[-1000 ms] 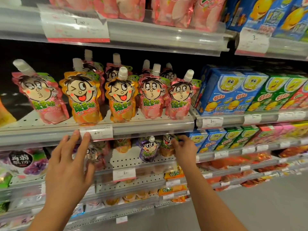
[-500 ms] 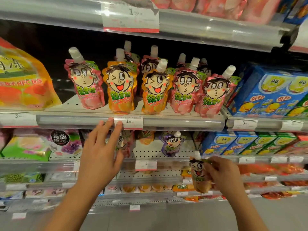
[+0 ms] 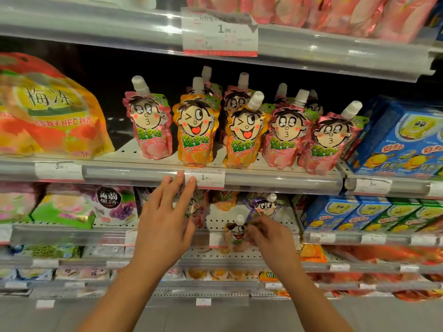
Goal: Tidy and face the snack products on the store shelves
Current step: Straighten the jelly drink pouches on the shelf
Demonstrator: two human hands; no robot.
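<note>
We see a small spouted jelly pouch (image 3: 236, 236) held in front of the lower shelf (image 3: 72, 233), pinched in the grip of the right hand (image 3: 271, 238). The left hand (image 3: 165, 226) is spread, fingertips (image 3: 178, 177) touching the rail of the shelf above (image 3: 134, 172), under the row of pink and orange pouches (image 3: 239, 130).

Pouches (image 3: 242, 130) in row on shelf (image 3: 134, 172); boxes (image 3: 398, 142) right.

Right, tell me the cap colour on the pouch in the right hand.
White cap on the orange pouch; head view, though it is blurred.
</note>
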